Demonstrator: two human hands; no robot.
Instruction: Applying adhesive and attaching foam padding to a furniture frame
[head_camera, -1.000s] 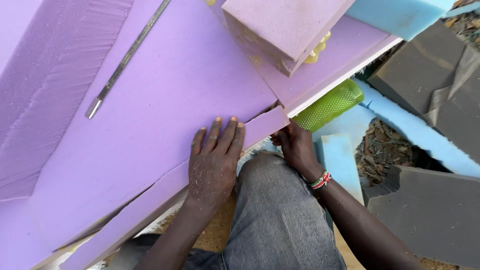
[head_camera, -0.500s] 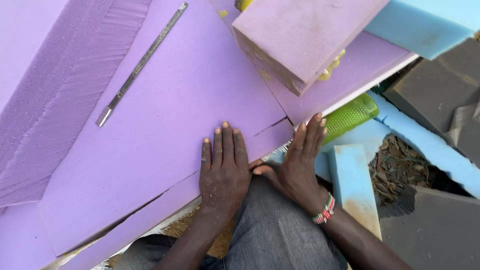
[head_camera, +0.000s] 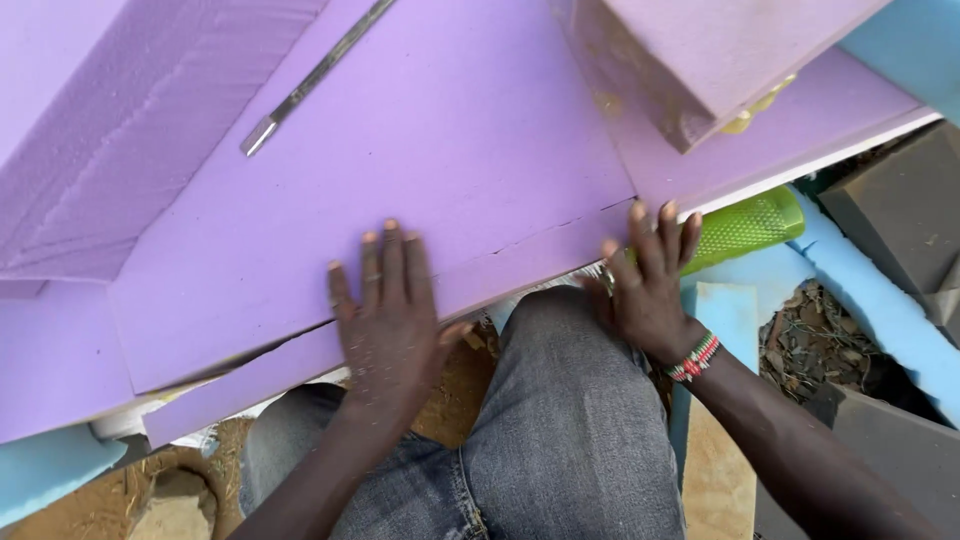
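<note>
A long cut is seen already running across the near edge of the purple foam sheet (head_camera: 400, 150), where the narrow strip (head_camera: 520, 265), not yet fully parted, is pressed flat under the open left hand (head_camera: 390, 320) and right hand (head_camera: 650, 280), neither gripping anything.

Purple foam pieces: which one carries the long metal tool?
The large flat purple sheet, under the left hand, carries the metal tool. The thick purple block at top right and the ridged purple slab carry none.
</note>
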